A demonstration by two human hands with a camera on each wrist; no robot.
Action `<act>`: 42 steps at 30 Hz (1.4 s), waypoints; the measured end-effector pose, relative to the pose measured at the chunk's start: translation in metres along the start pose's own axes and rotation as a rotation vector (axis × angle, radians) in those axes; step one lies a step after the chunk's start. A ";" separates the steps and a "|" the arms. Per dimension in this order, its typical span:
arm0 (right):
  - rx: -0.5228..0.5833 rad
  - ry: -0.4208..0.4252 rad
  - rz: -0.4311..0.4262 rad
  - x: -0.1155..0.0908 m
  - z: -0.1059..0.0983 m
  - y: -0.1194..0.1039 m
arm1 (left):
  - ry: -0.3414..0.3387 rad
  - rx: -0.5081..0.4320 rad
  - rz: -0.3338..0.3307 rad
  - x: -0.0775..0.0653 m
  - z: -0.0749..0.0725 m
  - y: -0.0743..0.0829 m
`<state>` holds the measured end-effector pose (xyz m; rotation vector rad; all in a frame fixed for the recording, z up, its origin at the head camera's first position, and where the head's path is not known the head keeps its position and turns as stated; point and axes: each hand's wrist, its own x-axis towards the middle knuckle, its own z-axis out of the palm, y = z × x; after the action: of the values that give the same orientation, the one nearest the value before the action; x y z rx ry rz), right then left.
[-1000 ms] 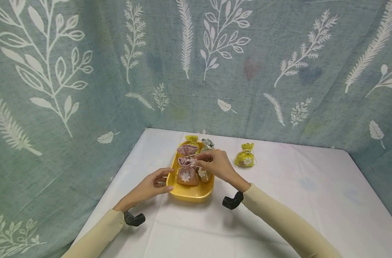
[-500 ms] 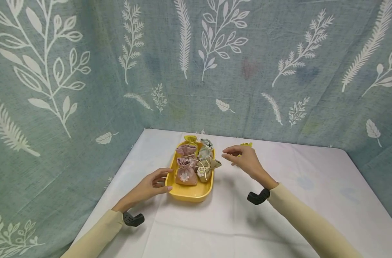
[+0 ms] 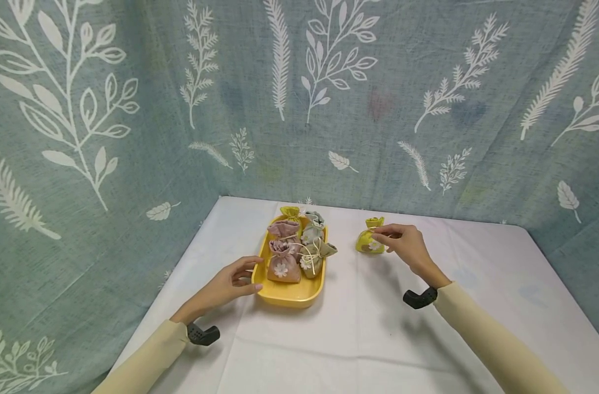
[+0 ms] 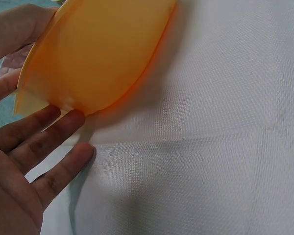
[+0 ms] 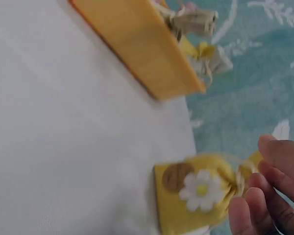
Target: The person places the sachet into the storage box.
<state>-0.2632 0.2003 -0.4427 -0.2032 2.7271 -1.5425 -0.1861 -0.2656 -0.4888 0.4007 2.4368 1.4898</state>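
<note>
A yellow plastic tray (image 3: 289,300) holds several small drawstring pouches. My left hand (image 3: 232,282) touches its left side, with relaxed fingers (image 4: 71,125) spread along the rim and wall. Outside the tray, to its right, a yellow-green pouch (image 3: 367,242) stands on the table; a white flower and a brown patch decorate its front. My right hand (image 3: 407,245) is at this pouch, thumb and fingers apart on either side of its tied neck (image 5: 239,180). No firm grip on it shows.
In the tray are mauve pouches (image 3: 283,268), a khaki pouch (image 3: 313,261) leaning over the right rim, a grey-green pouch (image 3: 311,234) and another yellow-green pouch (image 3: 291,212). A white cloth (image 3: 299,350) covers the table; a leaf-patterned curtain (image 3: 260,98) hangs behind and at the sides.
My right hand has let go of the khaki pouch in the tray and moved right to the yellow-green pouch. My left hand has stayed at the tray.
</note>
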 end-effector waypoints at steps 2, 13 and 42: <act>-0.006 0.010 0.004 0.003 -0.002 0.009 | -0.001 -0.003 0.001 0.000 0.000 0.000; -0.003 0.036 0.102 0.017 -0.006 0.032 | 0.002 -0.005 -0.002 0.000 0.000 -0.004; 0.004 -0.012 0.075 0.027 0.006 0.038 | 0.000 -0.014 -0.014 0.000 0.000 -0.001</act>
<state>-0.2935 0.2112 -0.4770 -0.1085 2.6893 -1.5224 -0.1862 -0.2662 -0.4892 0.3796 2.4223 1.5004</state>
